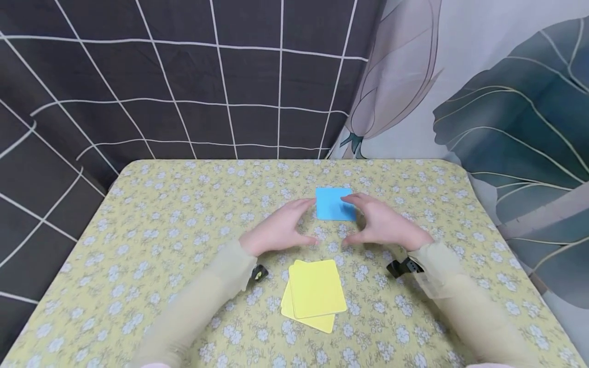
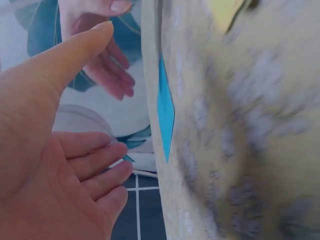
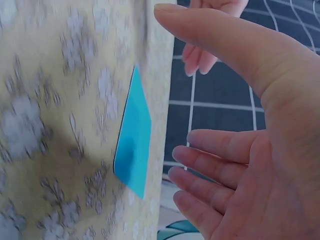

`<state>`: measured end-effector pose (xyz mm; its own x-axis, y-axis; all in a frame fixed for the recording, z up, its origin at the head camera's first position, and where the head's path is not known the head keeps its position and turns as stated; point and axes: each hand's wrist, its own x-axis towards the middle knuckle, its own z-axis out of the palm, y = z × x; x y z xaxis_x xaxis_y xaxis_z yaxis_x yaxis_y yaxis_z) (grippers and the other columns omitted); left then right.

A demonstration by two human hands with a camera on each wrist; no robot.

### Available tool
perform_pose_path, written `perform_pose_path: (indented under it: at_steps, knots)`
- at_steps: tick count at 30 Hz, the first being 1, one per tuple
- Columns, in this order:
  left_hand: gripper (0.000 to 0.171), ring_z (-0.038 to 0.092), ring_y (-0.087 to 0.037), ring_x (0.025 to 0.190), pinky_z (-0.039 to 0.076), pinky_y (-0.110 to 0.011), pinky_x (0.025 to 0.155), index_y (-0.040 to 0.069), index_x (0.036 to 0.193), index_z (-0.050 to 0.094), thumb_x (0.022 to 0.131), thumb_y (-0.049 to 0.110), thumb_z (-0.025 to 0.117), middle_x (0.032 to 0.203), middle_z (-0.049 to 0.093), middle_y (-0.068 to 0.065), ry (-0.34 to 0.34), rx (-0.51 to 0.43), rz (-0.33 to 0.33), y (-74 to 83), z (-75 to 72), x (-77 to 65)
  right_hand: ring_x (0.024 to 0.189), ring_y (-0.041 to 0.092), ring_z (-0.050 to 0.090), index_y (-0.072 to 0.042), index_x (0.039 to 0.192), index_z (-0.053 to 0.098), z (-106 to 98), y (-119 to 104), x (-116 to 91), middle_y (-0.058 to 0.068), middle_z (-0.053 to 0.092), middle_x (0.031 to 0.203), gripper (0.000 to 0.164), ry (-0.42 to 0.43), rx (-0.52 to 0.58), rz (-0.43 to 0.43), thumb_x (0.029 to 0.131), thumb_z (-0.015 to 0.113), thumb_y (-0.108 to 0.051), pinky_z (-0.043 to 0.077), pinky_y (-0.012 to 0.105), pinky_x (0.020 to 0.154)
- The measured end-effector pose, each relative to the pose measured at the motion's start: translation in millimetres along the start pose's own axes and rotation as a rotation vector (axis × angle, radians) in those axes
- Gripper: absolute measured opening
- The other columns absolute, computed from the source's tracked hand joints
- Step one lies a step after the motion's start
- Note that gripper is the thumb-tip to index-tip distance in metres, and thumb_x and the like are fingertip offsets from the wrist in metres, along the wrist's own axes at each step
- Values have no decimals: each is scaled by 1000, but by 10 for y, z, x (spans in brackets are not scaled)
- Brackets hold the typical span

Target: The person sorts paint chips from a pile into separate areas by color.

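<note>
A blue square card (image 1: 332, 205) lies flat on the flowered tablecloth, beyond my two hands. My left hand (image 1: 284, 228) hovers at the card's near left, thumb and fingers spread and holding nothing. On the other side, my right hand (image 1: 383, 221) is held the same way, its fingertips overlapping the card's right edge in the head view. Both wrist views show relaxed fingers with bare palms, and the blue card (image 3: 134, 137) apart from them. Nearer to me, between the forearms, yellow square cards (image 1: 317, 289) lie in a small fanned pile.
The table wears a yellow cloth (image 1: 152, 245) with pale flowers. Behind it hangs a dark curtain (image 1: 184, 76) with white grid lines, and to the right a pale curtain (image 1: 483, 61) with large leaf prints. Dark wrist straps (image 1: 405, 267) sit on both wrists.
</note>
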<state>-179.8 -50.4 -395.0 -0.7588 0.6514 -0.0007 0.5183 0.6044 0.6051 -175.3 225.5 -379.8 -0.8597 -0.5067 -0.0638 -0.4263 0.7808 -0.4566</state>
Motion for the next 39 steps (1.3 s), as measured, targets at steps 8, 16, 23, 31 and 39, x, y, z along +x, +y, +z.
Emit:
perform_pose_path:
  at_steps: [8, 16, 23, 31, 39]
  knots:
    - [105, 30, -29, 148, 24, -44, 120, 4, 159, 31, 81, 52, 83, 161, 34, -15, 25, 2, -3, 53, 103, -344, 141, 41, 38, -3, 152, 45, 71, -170, -195, 22, 42, 154, 106, 18, -22, -27, 68, 92, -49, 35, 60, 113]
    - [110, 31, -31, 147, 26, -46, 120, 2, 158, 32, 78, 57, 83, 161, 33, -15, 9, -8, -19, 112, 216, -627, 138, 39, 44, -4, 150, 48, 222, -274, -372, 18, 49, 150, 110, 49, -30, -110, 65, 92, -57, 40, 58, 110]
    - [116, 30, -30, 148, 25, -44, 120, 0, 158, 30, 74, 57, 86, 162, 31, -16, -56, 22, 4, 236, 283, -844, 135, 30, 48, -6, 149, 50, 341, -380, -491, 10, 51, 148, 112, 4, -22, -107, 60, 94, -55, 43, 49, 110]
    - [116, 36, -27, 144, 33, -42, 118, 0, 156, 34, 68, 46, 93, 157, 39, -12, -93, 61, -4, 309, 384, -1011, 133, 26, 49, -9, 148, 51, 452, -479, -595, 6, 51, 146, 111, -60, -24, -140, 58, 96, -55, 46, 44, 108]
    - [103, 40, -22, 139, 39, -34, 114, 1, 154, 36, 75, 33, 92, 152, 43, -9, -149, 98, 25, 351, 432, -1081, 114, 12, 53, -9, 143, 56, 583, -530, -638, -3, 54, 130, 106, -89, -17, -179, 56, 97, -52, 54, 35, 96]
